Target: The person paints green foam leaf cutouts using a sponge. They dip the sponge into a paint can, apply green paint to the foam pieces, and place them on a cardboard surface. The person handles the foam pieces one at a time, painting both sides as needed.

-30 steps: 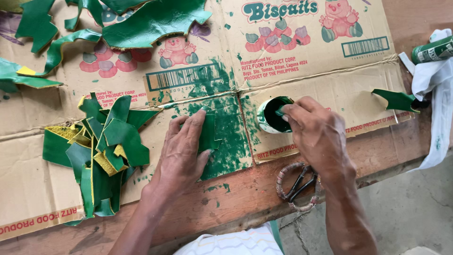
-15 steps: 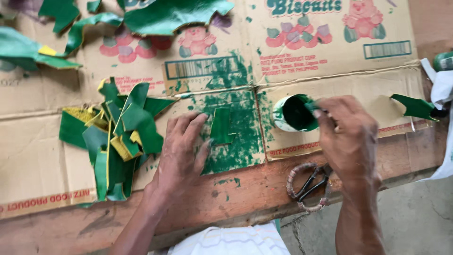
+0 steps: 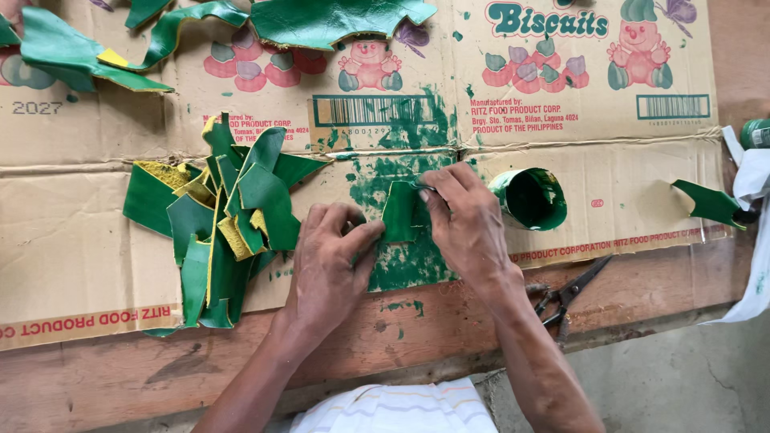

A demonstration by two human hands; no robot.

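1. The small green piece (image 3: 399, 210) is lying on the paint-smeared middle of the flattened cardboard (image 3: 72, 265), toward the near edge of the wooden worktop (image 3: 449, 337).
2. The left hand (image 3: 327, 261) is pressing its fingertips against the piece's left edge, fingers together and bent.
3. The right hand (image 3: 465, 224) is pinching a thin brush-like tool, mostly hidden, with its tip touching the piece's upper right edge.
4. Just right of the right hand, a small cup of green paint (image 3: 529, 198) is lying tipped on the cardboard.
5. Left of the left hand, a pile of green-and-yellow cut pieces (image 3: 224, 216) is resting.
6. Scissors (image 3: 569, 290) are lying on the worktop's near edge, beside the right wrist.
7. Larger green scraps (image 3: 321, 20) are sitting along the far edge, and one more green piece (image 3: 706, 202) is lying near the right edge.
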